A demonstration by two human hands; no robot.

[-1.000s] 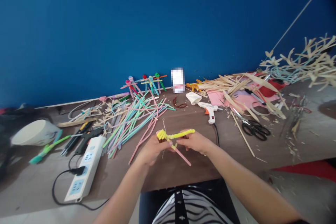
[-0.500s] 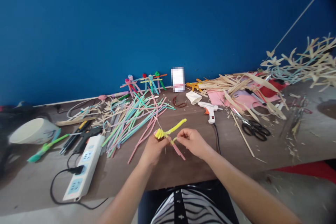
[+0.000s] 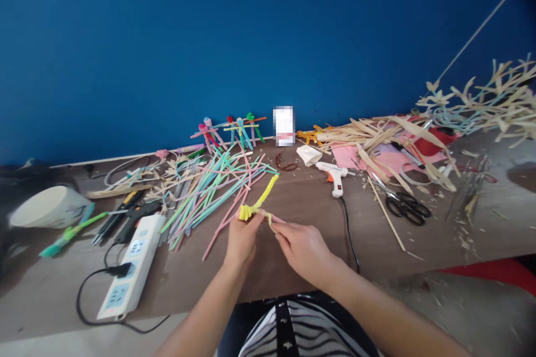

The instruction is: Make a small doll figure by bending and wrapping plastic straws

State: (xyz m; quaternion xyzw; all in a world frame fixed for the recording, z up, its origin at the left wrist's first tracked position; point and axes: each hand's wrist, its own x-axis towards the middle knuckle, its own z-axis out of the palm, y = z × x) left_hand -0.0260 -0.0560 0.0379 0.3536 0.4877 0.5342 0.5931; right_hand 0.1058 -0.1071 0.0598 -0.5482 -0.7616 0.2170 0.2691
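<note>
My left hand (image 3: 243,237) pinches a yellow fuzzy stem figure (image 3: 264,192), its coiled lump above my fingertips and one straight arm sticking up to the right. Close by on the right, my right hand (image 3: 302,244) has its fingers closed on the pink stems, which run between the two hands. A thin pale yellow strand loops down near my right fingertips. Both hands are above the brown table, just right of a loose pile of pastel fuzzy stems (image 3: 218,189).
A white glue gun (image 3: 336,177) and black-handled scissors (image 3: 408,206) lie to the right, near pale strips (image 3: 364,134). At left are a power strip (image 3: 133,268), a black glue gun (image 3: 140,217) and a white bowl (image 3: 48,207). Small stem figures (image 3: 240,128) lean against the blue wall.
The yellow piece has shifted left and its straight arm points more steeply up. My right hand has moved slightly left and down, now closed around the pink stems, which previously hung free.
</note>
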